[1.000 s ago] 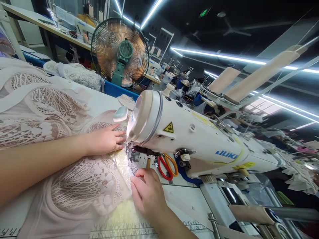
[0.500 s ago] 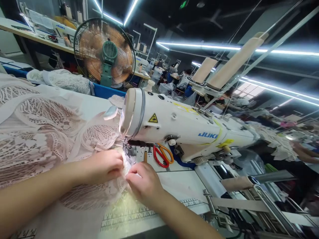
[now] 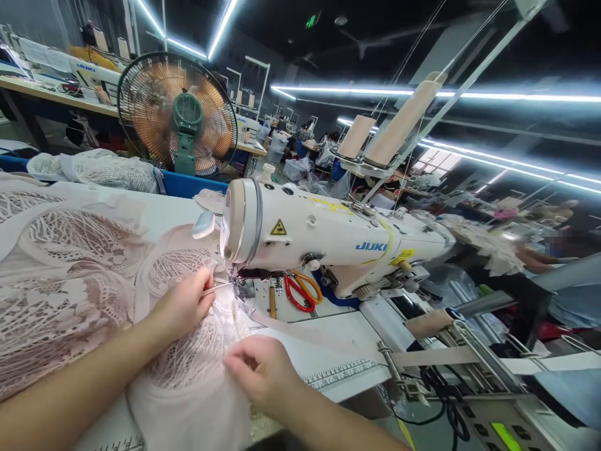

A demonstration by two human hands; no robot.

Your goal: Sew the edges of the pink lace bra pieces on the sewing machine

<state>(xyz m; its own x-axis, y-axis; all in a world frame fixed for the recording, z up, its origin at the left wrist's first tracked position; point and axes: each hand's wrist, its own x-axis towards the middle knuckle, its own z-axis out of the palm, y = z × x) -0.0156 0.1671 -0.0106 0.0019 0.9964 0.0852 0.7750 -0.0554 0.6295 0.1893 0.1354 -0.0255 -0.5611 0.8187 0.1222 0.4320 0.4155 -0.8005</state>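
Pale pink lace fabric (image 3: 188,363) lies over the sewing machine's table and runs up to the needle area. Just left of the presser foot (image 3: 236,280), my left hand (image 3: 185,304) pinches the edge of the lace, where a thin pale strip shows between the fingers and the foot. Closer to me, my right hand (image 3: 265,373) has thumb and forefinger pressed together on the right edge of the same fabric. A narrow pale band (image 3: 286,329) leads from the foot rightward across the table. The white sewing machine (image 3: 310,232) stands beyond both hands.
Red-handled scissors (image 3: 299,293) and orange-handled scissors (image 3: 312,288) rest under the machine arm. A ruler strip (image 3: 345,371) marks the table's front edge. Behind stand a large fan (image 3: 178,113) and thread cones (image 3: 404,119). A metal band feeder (image 3: 434,357) is at right.
My left hand has moved up and left, nearer the presser foot's side. My right hand has come down toward me, spreading the lace between them. The view has shifted right.
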